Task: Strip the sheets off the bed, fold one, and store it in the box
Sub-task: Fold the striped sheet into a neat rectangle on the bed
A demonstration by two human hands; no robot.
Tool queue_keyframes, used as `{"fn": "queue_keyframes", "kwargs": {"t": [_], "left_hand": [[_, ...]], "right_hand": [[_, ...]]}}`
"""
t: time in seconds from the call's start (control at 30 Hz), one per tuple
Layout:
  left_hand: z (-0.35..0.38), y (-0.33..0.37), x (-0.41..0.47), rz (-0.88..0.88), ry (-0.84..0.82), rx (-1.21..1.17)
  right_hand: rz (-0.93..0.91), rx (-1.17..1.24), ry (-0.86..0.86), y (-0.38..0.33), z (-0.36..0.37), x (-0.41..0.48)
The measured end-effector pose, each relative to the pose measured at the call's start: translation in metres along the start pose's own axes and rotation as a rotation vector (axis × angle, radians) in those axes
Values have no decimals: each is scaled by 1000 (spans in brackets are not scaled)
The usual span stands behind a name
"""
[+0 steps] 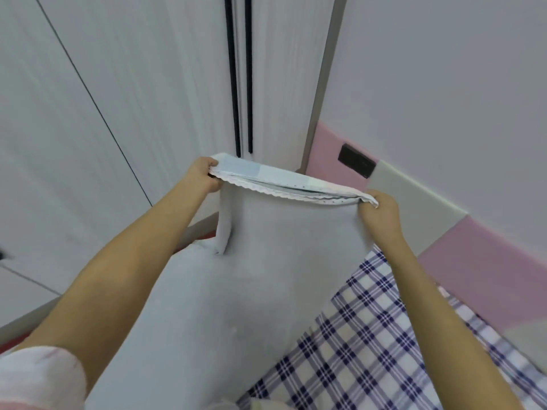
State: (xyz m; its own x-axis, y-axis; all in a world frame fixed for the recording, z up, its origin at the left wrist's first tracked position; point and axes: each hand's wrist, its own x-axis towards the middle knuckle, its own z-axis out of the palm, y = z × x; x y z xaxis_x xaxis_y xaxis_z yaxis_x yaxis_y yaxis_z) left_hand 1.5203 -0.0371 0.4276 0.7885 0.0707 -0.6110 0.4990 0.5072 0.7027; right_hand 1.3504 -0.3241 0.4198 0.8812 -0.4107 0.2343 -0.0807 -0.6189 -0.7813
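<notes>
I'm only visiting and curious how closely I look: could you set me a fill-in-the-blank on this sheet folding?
The left hand and right hand grip the pale sheet by its ____ edge.
The cloth lying beneath it has a blue and white ____ pattern.
The wall panel around the dark plate is ____.
Missing words: top, checked, pink.

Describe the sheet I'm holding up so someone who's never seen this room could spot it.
Start at the white cupboard doors. In front of them, the left hand and right hand grip one cloth's top edge. It is the plain pale grey sheet with scalloped trim, unlike the blue-checked sheet beside it.
</notes>
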Motion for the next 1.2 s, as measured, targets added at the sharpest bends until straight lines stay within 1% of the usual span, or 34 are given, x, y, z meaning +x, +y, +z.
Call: {"fn": "queue_keyframes", "kwargs": {"t": [0.07, 0.13, 0.17, 0.2, 0.23, 0.3, 0.33, 0.37, 0.43, 0.47, 0.53, 0.6, 0.7, 0.8, 0.87, 0.9, 0.97, 1.03, 1.1, 1.13, 1.2], "left_hand": [[-12, 6, 6, -16, 1, 96], [-14, 14, 6, -17, -3, 146], [-11, 22, 10, -10, -28, 165], [-6, 29, 8, 33, -54, 205], [4, 38, 6, 113, -73, 271], [19, 52, 4, 199, -91, 211], [21, 55, 5, 243, -78, 221], [27, 63, -1, 310, -61, 306], [26, 68, -3, 385, -17, 453], [26, 70, -2, 384, -34, 456], [18, 69, -2, 386, -8, 487], [-10, 45, -7, 344, 45, 500], [-81, -15, -21, 239, 125, 515], [-152, -66, -27, 47, 164, 441], [-185, -89, -38, -56, 238, 483], [-199, -101, -49, -112, 280, 436], [-214, -116, -62, -210, 301, 311], [-225, -122, -65, -258, 220, 317], [-230, -114, -55, -253, 132, 423], [-230, -108, -55, -258, 90, 461], [-234, -89, -58, -291, -5, 727]], "right_hand": [[89, -40, -48, -1, 11, -19], [93, -152, -138, 0, 15, -30], [90, -205, -142, -3, 14, -34], [81, -251, -107, -6, 10, -35], [50, -294, -19, -12, 2, -35], [-1, -345, 185, -27, -13, -30], [-11, -352, 224, -33, -18, -28], [-14, -372, 210, -41, -24, -23], [-11, -454, 85, -43, -27, -20], [-40, -475, 31, -42, -30, -24], [-80, -423, -73, -33, -27, -40], [-121, -373, -192, -17, -21, -71], [-76, -402, -403, 17, -9, -128], [37, -374, -634, 44, 0, -172], [97, -347, -772, 58, 4, -196], [135, -342, -843, 62, 6, -208], [199, -315, -988, 67, 14, -230], [249, -264, -1129, 63, 22, -248], [308, -170, -1215, 55, 25, -261], [351, -105, -1205, 48, 24, -264], [486, 53, -1145, 36, 38, -272]]}}
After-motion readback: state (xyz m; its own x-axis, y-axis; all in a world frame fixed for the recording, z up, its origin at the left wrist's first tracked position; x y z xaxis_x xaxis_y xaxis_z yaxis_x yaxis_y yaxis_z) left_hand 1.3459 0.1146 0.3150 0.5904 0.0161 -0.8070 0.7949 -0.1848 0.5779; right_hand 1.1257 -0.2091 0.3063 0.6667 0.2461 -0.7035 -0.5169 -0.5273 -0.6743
